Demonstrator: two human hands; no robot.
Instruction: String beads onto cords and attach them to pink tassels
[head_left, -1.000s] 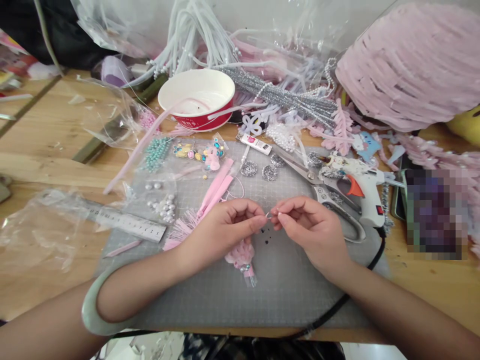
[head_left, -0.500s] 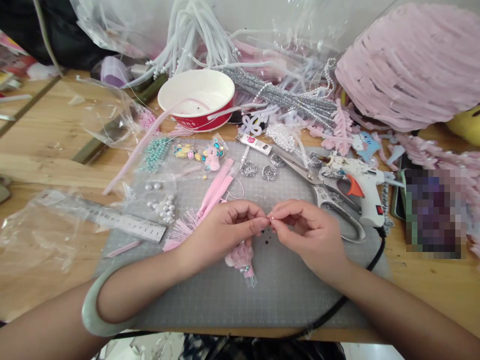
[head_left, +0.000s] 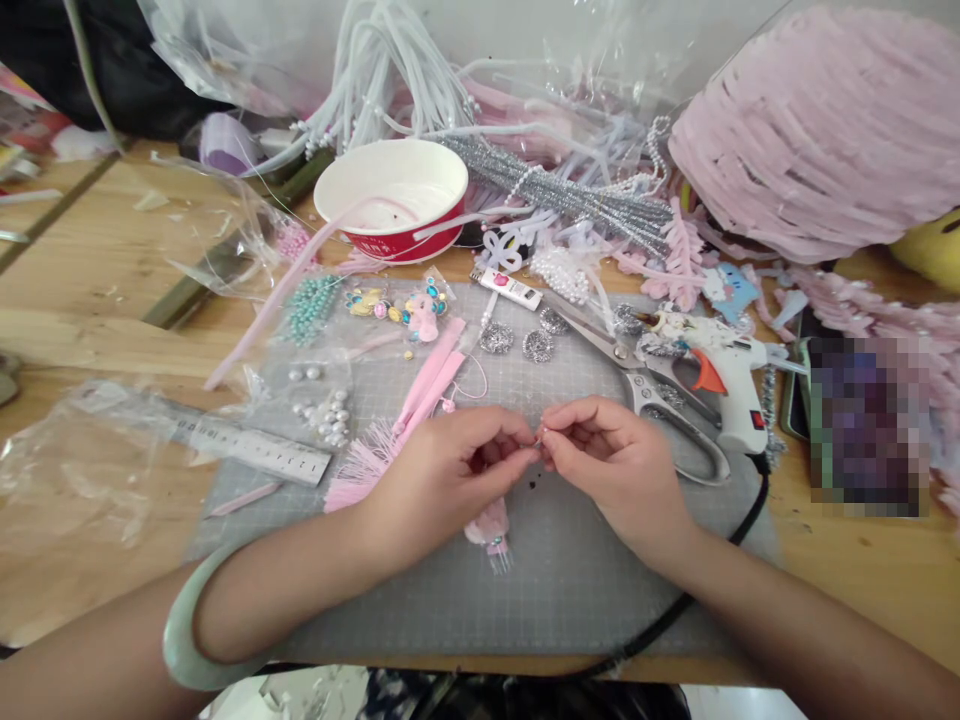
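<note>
My left hand (head_left: 465,465) and my right hand (head_left: 604,455) meet above the grey cutting mat (head_left: 420,610), fingertips almost touching. Both are pinched closed on something tiny between them, too small to name. Partly hidden beneath my left hand lies a pink fluffy hair comb (head_left: 489,525) with clear teeth and small beads. Pink tassels (head_left: 431,385) lie just beyond my left hand, beside a thin pink cord loop. A pale green bangle (head_left: 184,625) circles my left forearm. Large scissors (head_left: 649,385) rest to the right of my right hand.
A white glue gun (head_left: 739,385) lies by the scissors, its black cable curving along the front. A steel ruler (head_left: 255,440), loose pearls (head_left: 326,415) and teal beads (head_left: 311,310) are at left. Behind stand a red-and-white bowl (head_left: 397,235) and a large pink bundle (head_left: 817,130).
My left hand has turned slightly and shifted, covering more of the pink comb. My right fingers have curled in a little more. The pinch stays at about the same spot.
</note>
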